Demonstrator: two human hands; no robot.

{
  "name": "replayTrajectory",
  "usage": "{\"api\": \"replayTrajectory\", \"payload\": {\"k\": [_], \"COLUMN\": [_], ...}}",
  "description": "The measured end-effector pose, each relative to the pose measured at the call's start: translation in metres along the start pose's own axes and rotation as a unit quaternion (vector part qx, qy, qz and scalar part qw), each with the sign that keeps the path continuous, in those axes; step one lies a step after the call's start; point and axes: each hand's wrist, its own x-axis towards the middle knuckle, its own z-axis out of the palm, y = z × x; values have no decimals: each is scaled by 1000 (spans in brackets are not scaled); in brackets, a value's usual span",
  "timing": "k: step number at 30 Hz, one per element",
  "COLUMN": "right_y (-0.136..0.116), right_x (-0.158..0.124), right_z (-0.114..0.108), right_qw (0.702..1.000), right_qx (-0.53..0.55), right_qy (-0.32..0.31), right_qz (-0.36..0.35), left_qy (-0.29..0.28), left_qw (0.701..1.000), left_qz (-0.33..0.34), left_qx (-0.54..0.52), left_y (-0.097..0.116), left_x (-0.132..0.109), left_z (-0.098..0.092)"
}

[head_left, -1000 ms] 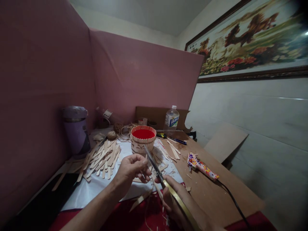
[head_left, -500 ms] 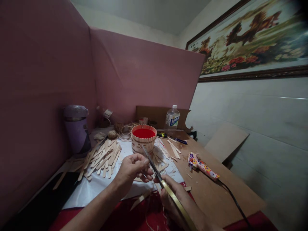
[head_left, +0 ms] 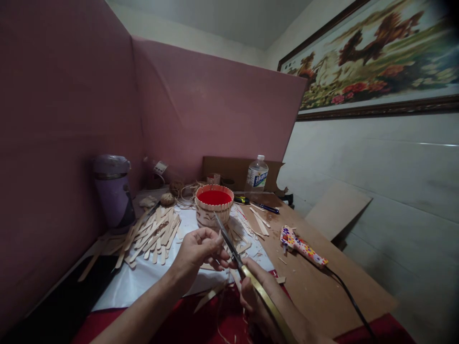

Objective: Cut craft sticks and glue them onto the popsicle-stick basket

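My right hand [head_left: 260, 289] is wrapped round the gold handles of a pair of scissors [head_left: 229, 242], whose blades look closed or nearly so and point away from me. Beside the blades, my left hand [head_left: 202, 248] is held in a pinch, thumb against forefinger; whatever lies between them is too small to make out. Just beyond the blade tips stands a round basket [head_left: 214, 208] with wooden slats, a scalloped rim and a red inside. Wood offcuts [head_left: 242, 248] lie partly hidden behind my hands.
Flat wooden craft sticks [head_left: 158, 236] are heaped on a white sheet [head_left: 122, 289] at left, near a purple tumbler [head_left: 114, 196]. A flowered glue gun [head_left: 301, 246] with a black cord rests on the brown board at right. A plastic bottle [head_left: 257, 177], cutter [head_left: 241, 200] and pen [head_left: 268, 209] are farther back.
The scissors have shifted slightly to the right, and their blades seem closer together. My left hand keeps its pinch in nearly the same place.
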Motion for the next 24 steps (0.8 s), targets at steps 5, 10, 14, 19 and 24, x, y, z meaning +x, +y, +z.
{"api": "replayTrajectory", "payload": {"k": [5,10,14,19,24], "right_y": [-1,-2,-4,-5,-4], "right_x": [1,-2,-1,0,1], "right_z": [1,0,1,2,1], "right_qw": [1000,1000,1000,999,999], "right_qx": [-2,-10,-20,-30,-40], "right_qy": [-2,-7,1,-5,1], "right_qz": [-12,-7,-21,-43,-33], "left_qy": [3,0,2,5,-9], "left_qw": [1000,1000,1000,1000,1000], "left_qz": [11,16,19,19,23], "left_qx": [0,4,8,11,9], "left_y": [0,-1,-1,-1,-1], "left_x": [0,0,-1,0,-1], "left_z": [0,1,1,0,0]}}
